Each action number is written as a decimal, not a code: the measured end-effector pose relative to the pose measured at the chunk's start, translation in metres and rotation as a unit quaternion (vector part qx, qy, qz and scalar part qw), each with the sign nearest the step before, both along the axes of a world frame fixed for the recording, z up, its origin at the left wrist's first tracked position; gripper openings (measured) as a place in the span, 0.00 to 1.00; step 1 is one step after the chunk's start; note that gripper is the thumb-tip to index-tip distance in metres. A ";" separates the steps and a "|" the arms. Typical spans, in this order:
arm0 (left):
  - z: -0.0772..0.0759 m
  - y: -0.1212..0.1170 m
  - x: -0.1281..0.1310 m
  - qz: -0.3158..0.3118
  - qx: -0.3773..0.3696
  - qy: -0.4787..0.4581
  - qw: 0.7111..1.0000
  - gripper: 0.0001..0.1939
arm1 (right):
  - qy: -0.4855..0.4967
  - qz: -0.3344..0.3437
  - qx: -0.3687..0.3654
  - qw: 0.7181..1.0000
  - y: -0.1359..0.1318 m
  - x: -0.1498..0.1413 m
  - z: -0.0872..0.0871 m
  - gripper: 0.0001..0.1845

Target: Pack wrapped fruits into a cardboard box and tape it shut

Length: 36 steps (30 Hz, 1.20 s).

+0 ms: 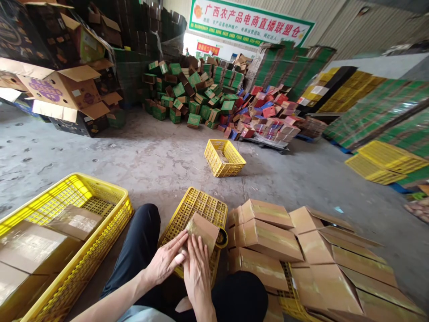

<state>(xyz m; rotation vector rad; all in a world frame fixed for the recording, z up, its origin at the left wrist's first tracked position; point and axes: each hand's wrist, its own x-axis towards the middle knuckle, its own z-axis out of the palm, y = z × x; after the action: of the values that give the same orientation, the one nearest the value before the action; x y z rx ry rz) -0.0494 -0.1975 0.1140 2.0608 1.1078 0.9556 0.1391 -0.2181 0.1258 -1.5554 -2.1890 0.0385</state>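
Note:
A small brown cardboard box point(207, 228) lies on an upturned yellow plastic crate point(196, 201) between my knees. My left hand point(167, 256) rests its outstretched fingers on the box's near left edge, where tape shines. Beside it, my right hand point(197, 259) lies flat on the top with its fingers extended, the two hands nearly touching. Neither hand grips anything. A dark and yellow round object, perhaps a tape roll point(221, 238), sits on the crate just right of the box.
On my left stands a yellow crate point(129, 208) with taped boxes point(33, 246) inside. Stacked cardboard boxes point(268, 232) crowd my right. Ahead on the concrete floor is another yellow crate point(225, 169). Heaped green boxes point(194, 120) and red boxes point(268, 112) lie farther back.

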 end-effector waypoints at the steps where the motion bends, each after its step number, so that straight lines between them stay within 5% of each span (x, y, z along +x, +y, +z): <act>1: 0.001 0.002 -0.001 -0.006 -0.009 -0.016 1.000 0.33 | 0.005 0.006 0.000 1.000 0.003 -0.002 0.003 0.28; 9: -0.006 0.005 0.002 0.021 -0.051 -0.101 0.993 0.34 | 0.054 0.025 0.021 0.998 0.017 -0.015 0.017 0.25; 18: -0.001 0.016 0.003 0.035 -0.021 -0.075 0.996 0.33 | 0.039 -0.002 0.007 0.999 0.045 -0.016 0.026 0.27; 28: -0.007 0.018 0.011 0.073 0.042 0.044 0.995 0.31 | -0.014 -0.009 0.002 1.000 0.041 -0.004 -0.001 0.30; 36: 0.005 0.026 0.019 0.089 0.094 0.109 0.986 0.27 | -0.017 -0.125 0.019 0.992 0.014 0.043 -0.035 0.37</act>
<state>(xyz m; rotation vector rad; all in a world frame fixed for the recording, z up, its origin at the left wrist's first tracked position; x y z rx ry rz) -0.0300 -0.1718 0.1194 2.2904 1.3813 0.9691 0.1822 -0.2043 0.0908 -1.8081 -1.9901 -0.1072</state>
